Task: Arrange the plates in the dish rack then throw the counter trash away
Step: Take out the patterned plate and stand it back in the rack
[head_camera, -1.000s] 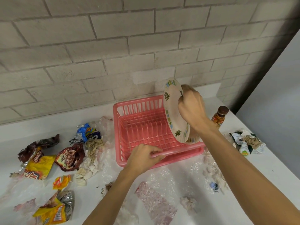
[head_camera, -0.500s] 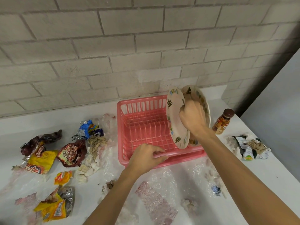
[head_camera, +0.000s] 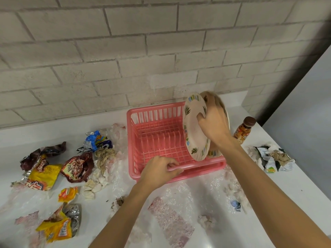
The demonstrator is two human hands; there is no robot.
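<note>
A pink dish rack (head_camera: pixel 157 138) stands on the white counter (head_camera: pixel 286 190) against the brick wall. Two cream plates with leaf prints stand on edge at its right end: the nearer plate (head_camera: pixel 194 135) and a second plate (head_camera: pixel 217 104) behind it, mostly hidden. My right hand (head_camera: pixel 213 124) grips the nearer plate's rim, thumb on its face. My left hand (head_camera: pixel 159 170) holds the rack's front rim. Trash lies around: snack wrappers (head_camera: pixel 43 174), crumpled tissue (head_camera: pixel 104 156), clear plastic film (head_camera: pixel 172 222).
A small brown-capped bottle (head_camera: pixel 244 129) stands right of the rack. A crushed green and white carton (head_camera: pixel 274 158) lies at the far right near the counter edge. More foil wrappers (head_camera: pixel 59 224) sit at the lower left. A grey surface rises on the right.
My right hand lowered the plate into the right end of the rack, and a second plate behind it came into view. My left hand stayed on the rack's front rim.
</note>
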